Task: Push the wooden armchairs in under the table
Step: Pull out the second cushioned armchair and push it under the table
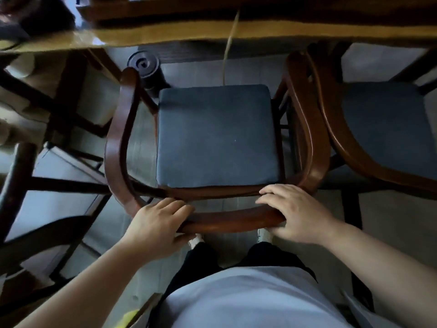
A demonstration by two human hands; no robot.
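In the middle of the frame the wooden armchair [220, 138] faces away from the person, its open front toward the top of the frame and its long axis running bottom to top, straight at the counter [236, 31]. Its frame is dark, glossy bentwood: one curved rail sweeps round from the left arm, across the back and up the right arm. The seat is a squarish, matte blue-grey fabric cushion [217, 136] with rounded corners. The cushion's front edge sits just short of the counter's pale wooden edge, which spans the top of the frame. The left hand [158, 227] wraps the back rail at lower centre-left, its grip closed around the wood; the right hand [295, 214] clasps the same rail at lower centre-right. A second armchair [378, 133], alike in wood and cushion, stands just beside it at right, arms nearly touching.
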